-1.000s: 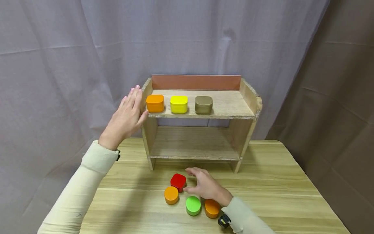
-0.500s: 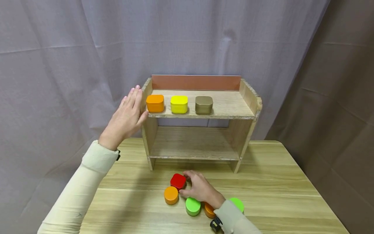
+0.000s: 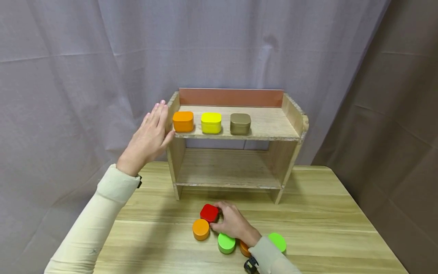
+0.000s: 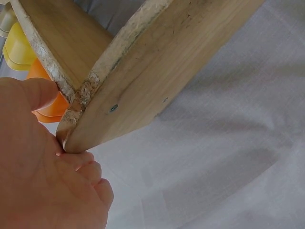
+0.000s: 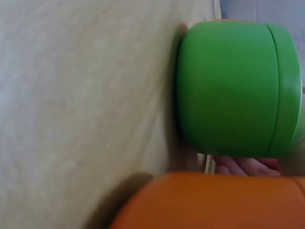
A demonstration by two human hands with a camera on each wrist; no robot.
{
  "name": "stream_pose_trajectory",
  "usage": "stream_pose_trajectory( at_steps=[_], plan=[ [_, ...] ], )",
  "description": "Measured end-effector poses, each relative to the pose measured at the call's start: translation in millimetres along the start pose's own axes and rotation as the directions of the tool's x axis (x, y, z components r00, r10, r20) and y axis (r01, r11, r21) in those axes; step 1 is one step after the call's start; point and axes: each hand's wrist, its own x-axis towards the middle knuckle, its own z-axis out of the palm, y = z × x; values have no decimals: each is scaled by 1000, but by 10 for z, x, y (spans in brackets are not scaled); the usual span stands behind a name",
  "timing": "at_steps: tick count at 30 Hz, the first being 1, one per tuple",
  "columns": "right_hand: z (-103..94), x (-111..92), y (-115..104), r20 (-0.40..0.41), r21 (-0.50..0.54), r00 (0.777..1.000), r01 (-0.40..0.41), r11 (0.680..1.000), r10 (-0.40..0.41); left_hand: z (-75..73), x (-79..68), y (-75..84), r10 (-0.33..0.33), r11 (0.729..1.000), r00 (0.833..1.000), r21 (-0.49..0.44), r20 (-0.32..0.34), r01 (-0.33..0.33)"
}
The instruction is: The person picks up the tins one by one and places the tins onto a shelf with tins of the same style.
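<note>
My left hand (image 3: 147,135) lies with straight fingers along the left side of a small wooden shelf (image 3: 227,167); its thumb touches the front edge in the left wrist view. My right hand (image 3: 234,222) has its fingers and thumb curled around the right side of a red rounded-square lidded box (image 3: 209,213) on the table. An orange round lidded box (image 3: 200,229) stands just in front of the red one. A green round box (image 3: 226,243) sits beneath the right hand's thumb side. In the right wrist view, a green box (image 5: 228,90) hides most of that hand.
Orange (image 3: 183,122), yellow (image 3: 211,123) and olive (image 3: 240,124) lidded boxes stand in a row on the top shelf. A darker orange box (image 3: 245,249) is partly under the right wrist; another green box (image 3: 277,242) lies right of the sleeve. Grey curtains (image 3: 219,45) hang behind.
My right hand has moved left and closed in on the red box, uncovering the green box right of the sleeve. My left hand keeps its place on the shelf.
</note>
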Motion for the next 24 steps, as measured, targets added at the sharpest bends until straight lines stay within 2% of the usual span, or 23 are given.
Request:
stream_pose_trajectory(
  at_steps=[9, 16, 24],
  plan=[
    [-134, -28, -11, -7, 52, 1000, 20, 998, -19, 9, 1, 1, -2, 1000, 1000, -2, 1, 2],
    [-390, -40, -73, 29, 135, 997, 70, 988, -75, -12, -3, 20, 3, 1000, 1000, -2, 6, -3],
    [-803, -81, -172, 36, 65, 990, 133, 989, -135, -3, -7, 11, 2, 1000, 1000, -3, 3, -2]
  ],
)
